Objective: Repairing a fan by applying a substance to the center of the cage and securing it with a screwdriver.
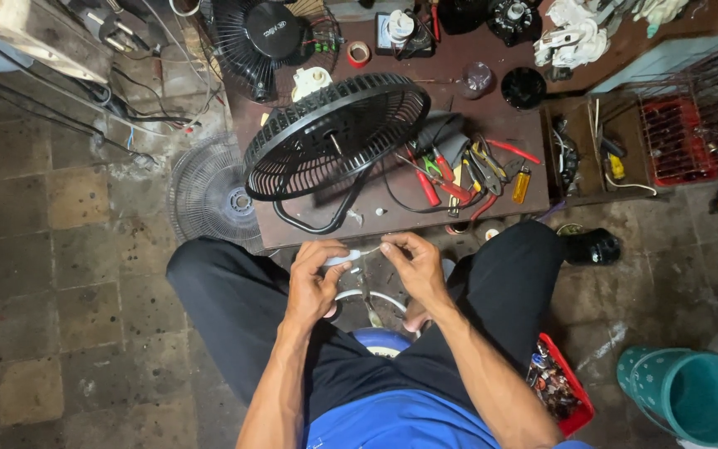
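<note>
Two hands meet over the lap, just below the near edge of the low work table (533, 133); the left hand (313, 278) pinches a small white tube-shaped piece (341, 260) between thumb and fingers; the right hand (413, 264) pinches the other end of a thin pale wire (369, 249) that comes out of that piece; no hand is spread flat; both are curled tight around the small thing.

The white piece lies almost flat, with its long way running from 9 o'clock to 3 o'clock; from the left hand it points toward 3 o'clock, right at the right hand's fingertips (390, 246); the two hands are near each other but not touching; only the wire bridges the gap; both hands are equally close to it, one at each end.

At 12 o'clock from the hands, a black fan (336, 137) with its round cage tilted sits on the table; at 1 o'clock lie red-handled pliers (425, 185) and other tools; at 10 o'clock a grey fan guard (209, 195) rests on the floor; at 4 o'clock a red tray of small parts (560, 391) sits by the knee; a teal bucket (691, 395) stands farther off at 4 o'clock.
</note>
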